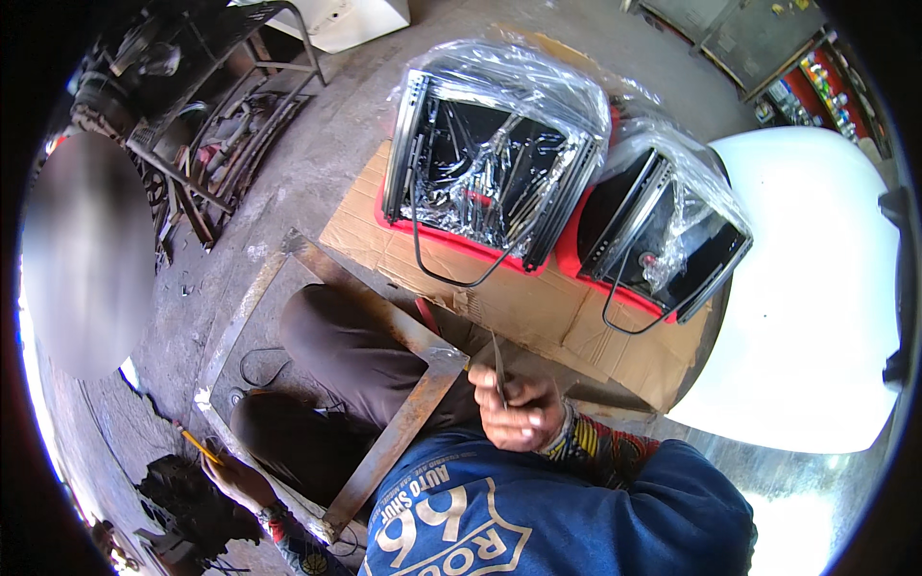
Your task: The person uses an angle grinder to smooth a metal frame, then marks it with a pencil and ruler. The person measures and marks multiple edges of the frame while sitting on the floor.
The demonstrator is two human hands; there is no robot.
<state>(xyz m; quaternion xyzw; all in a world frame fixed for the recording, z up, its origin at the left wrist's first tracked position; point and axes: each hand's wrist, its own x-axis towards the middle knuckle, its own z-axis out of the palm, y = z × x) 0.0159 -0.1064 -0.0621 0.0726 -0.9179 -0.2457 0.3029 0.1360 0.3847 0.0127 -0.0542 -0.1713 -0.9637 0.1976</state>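
Observation:
A square frame of flat metal bar (403, 420), rusty in places, lies across my lap and legs. Its bright corner sits just left of my right hand (519, 408), whose fingers are closed round a thin, narrow metal piece (498, 363) that points upward. What kind of tool that is, I cannot make out. Low on the left, beyond the frame's side, my left hand (237, 482) pinches a slim yellow pencil-like stick (200, 444) with a reddish end. That hand hovers near the floor.
Two plastic-wrapped seats with black rails, one larger (495, 154) and one smaller (663, 235), rest on flattened cardboard (365, 216) ahead. A big white curved panel (797, 298) stands at right. A metal rack (230, 144) with scrap is far left; a dark ragged piece (182, 494) lies near my left hand.

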